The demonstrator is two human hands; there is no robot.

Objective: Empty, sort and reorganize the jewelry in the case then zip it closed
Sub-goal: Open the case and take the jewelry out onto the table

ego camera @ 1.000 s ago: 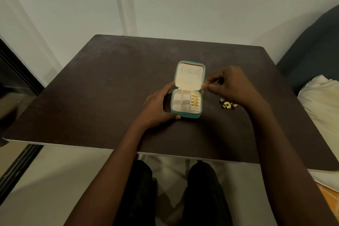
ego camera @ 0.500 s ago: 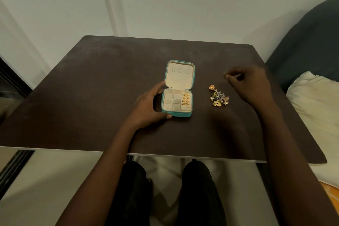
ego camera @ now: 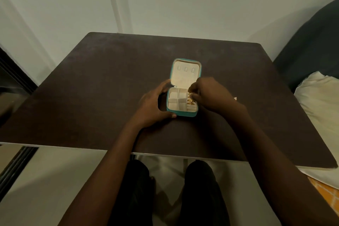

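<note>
Two hands are working at a small teal jewelry case [ego camera: 183, 113] lying open near the middle of the dark surface [ego camera: 91, 88], its lid tilted toward the far edge. The left hand [ego camera: 152, 105] is curling round the case's left side, thumb at the near corner, its grip holding the case. The right hand [ego camera: 211, 95] is reaching over the right compartment, fingertips [ego camera: 191, 92] pinched narrow among the gold rings [ego camera: 190, 101]; whether they are holding one I cannot tell.

Dark table [ego camera: 110, 97], cream pillow [ego camera: 319, 104]
</note>
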